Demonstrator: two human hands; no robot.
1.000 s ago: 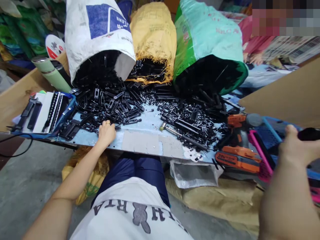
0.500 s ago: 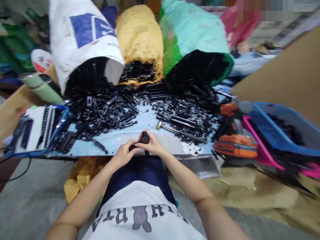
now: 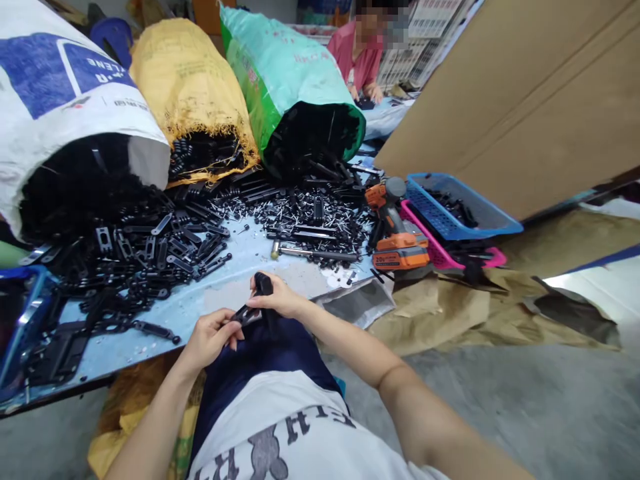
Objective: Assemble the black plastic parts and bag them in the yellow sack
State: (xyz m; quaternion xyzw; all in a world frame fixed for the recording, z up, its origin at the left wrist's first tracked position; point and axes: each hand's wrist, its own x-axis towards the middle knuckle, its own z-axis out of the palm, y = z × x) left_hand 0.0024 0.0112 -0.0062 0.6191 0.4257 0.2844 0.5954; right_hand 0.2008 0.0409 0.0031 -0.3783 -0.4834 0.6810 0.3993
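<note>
Both hands meet at the table's front edge, above my lap, on a black part with a long narrow arm and a thicker end. My left hand (image 3: pixel 214 338) pinches the narrow arm (image 3: pixel 245 314) between thumb and fingers. Around the thicker black end (image 3: pixel 263 285) my right hand (image 3: pixel 278 297) is closed. Exactly what kind of part it is I cannot make out. Beyond the hands lie a heap of similar black arms (image 3: pixel 160 250), a pile of small screws and pins (image 3: pixel 300 210), and a hammer (image 3: pixel 315 253) with a brass-coloured head.
White (image 3: pixel 90 120), yellow (image 3: pixel 195 87) and green (image 3: pixel 300 73) sacks spill black parts at the back. An orange cordless drill (image 3: pixel 397 227) stands at right, beside a blue basket (image 3: pixel 465 230). A cardboard sheet (image 3: pixel 525 107) rises behind. Across the table sits a person in red (image 3: pixel 345 50).
My view has swung to the right, bringing the other person and more floor into sight. My hands still hold the black part; its arm now shows more clearly between them.
</note>
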